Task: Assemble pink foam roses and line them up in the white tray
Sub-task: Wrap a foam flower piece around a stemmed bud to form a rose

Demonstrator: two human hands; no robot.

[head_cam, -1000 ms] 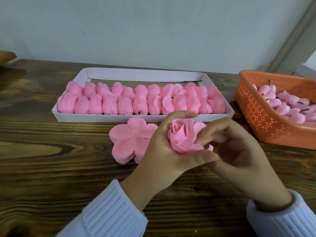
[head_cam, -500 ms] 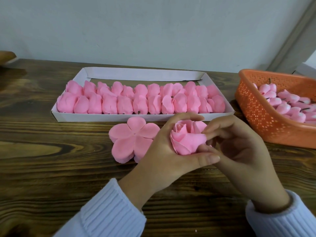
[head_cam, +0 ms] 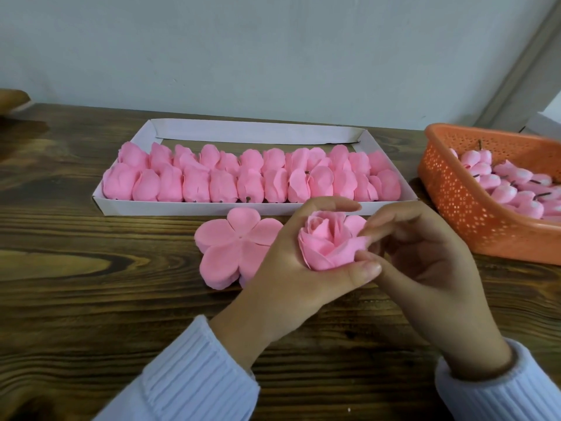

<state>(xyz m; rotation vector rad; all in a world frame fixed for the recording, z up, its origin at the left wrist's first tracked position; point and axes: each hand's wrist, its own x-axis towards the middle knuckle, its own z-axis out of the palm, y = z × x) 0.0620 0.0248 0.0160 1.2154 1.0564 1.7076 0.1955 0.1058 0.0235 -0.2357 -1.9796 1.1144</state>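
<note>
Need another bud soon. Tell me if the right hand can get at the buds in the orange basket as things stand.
Probably yes: the orange basket is open-topped beside the right hand, nothing between, but that hand is pinching the rose.

One head-worn view, so I have no second angle to overlap. It looks forward and down across the wooden table (head_cam: 76, 299) toward the pale wall (head_cam: 273, 50). Close in: both sleeves cut the bottom edge. The orange basket (head_cam: 473, 226) runs off frame right.
</note>
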